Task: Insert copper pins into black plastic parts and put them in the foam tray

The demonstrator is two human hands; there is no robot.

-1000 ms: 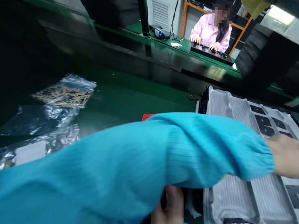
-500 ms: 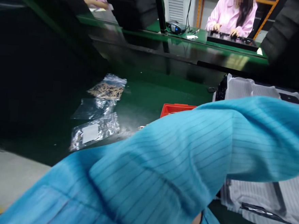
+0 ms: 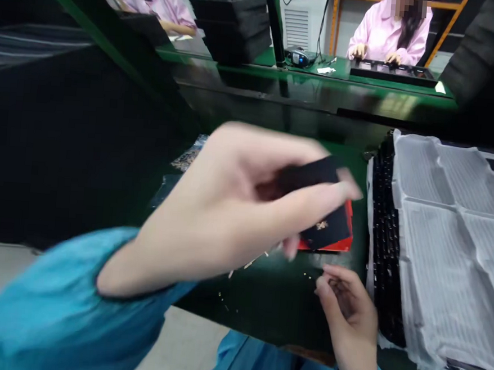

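Note:
My left hand (image 3: 228, 206) is raised over the table, thumb and fingers closed on a flat black rectangular piece (image 3: 332, 230) with a small gold-coloured mark. Behind that piece a red bin (image 3: 345, 245) shows only in part. Lower down on the right, my right hand (image 3: 349, 322) hovers close above the green table with thumb and index finger pinched together. Whatever is between those fingertips is too small to make out. Tiny gold-coloured bits (image 3: 307, 276) and thin light strips (image 3: 249, 263) lie on the table near the hands.
On the right stands a stack of black trays (image 3: 387, 262) with white ribbed sheeting (image 3: 441, 249) on top. Clear plastic bags (image 3: 190, 155) lie at the left, partly behind my hand. Across a raised ledge, a person in pink (image 3: 390, 34) handles a black panel (image 3: 392, 73).
My left arm, stretched across to the right before, has drawn back left, and its hand now shows with the black piece. My right hand has come into view.

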